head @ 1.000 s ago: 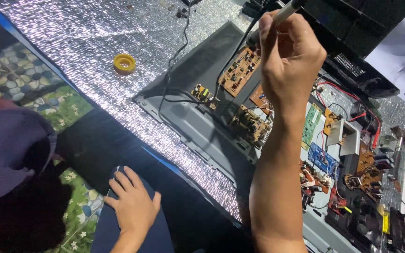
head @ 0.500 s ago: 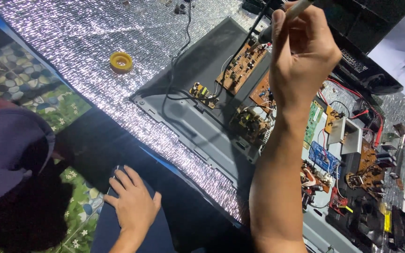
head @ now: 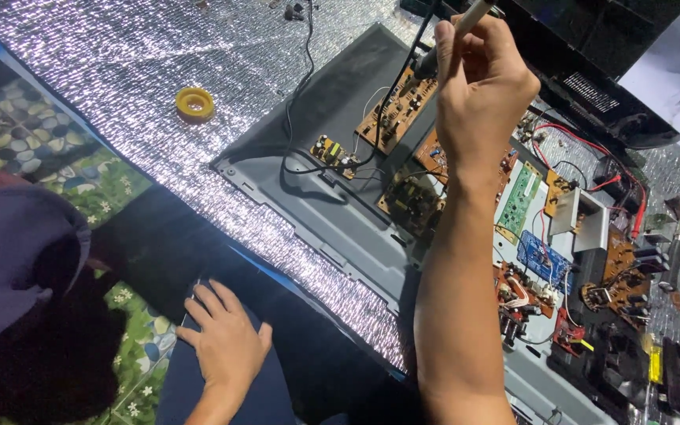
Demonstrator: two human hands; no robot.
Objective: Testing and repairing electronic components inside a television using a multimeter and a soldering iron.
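A person's right hand has its fingers clamped on a pen-like soldering tool, held above the brown circuit board at the upper edge of the opened grey chassis. The left hand, fingers apart and flat, rests on dark fabric well below the chassis. A yellow tape roll lies on the silver foil sheet, left of the chassis.

bare forearms, no sleeves, dark trousers
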